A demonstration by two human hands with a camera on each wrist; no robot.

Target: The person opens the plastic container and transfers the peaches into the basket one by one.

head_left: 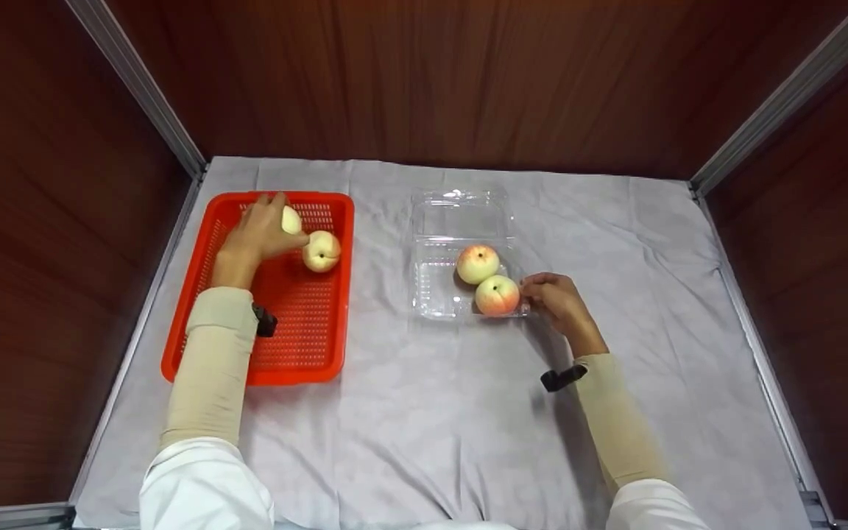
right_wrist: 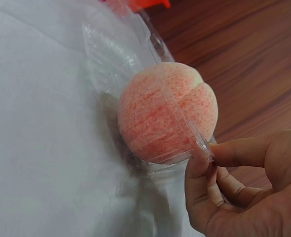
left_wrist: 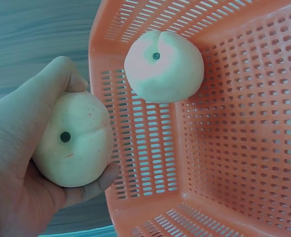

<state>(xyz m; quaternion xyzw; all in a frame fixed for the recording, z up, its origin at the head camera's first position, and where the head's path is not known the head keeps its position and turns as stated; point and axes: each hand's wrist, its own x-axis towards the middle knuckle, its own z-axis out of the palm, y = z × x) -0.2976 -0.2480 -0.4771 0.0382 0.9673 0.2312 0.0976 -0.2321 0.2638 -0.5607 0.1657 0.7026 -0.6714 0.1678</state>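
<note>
In the left wrist view my left hand (left_wrist: 32, 143) grips a pale peach (left_wrist: 79, 140) between thumb and fingers, over the red plastic basket (head_left: 299, 316). Another peach (head_left: 322, 252) lies inside that basket near its right wall. My right hand (head_left: 558, 300) pinches the rim of a clear plastic clamshell box (head_left: 435, 291) at its near right corner. Two peaches with a red blush sit in the box: one peach (head_left: 478, 264) behind, the other peach (head_left: 497, 296) in front, close by the right fingertips. The box's lid (head_left: 461, 217) is folded back, away from me.
A wrinkled grey-white cloth (head_left: 409, 412) covers the table under the basket and the box. Dark wood-grain panels (head_left: 431, 88) with metal frame strips rise at the back and both sides. A small black camera is strapped to each wrist.
</note>
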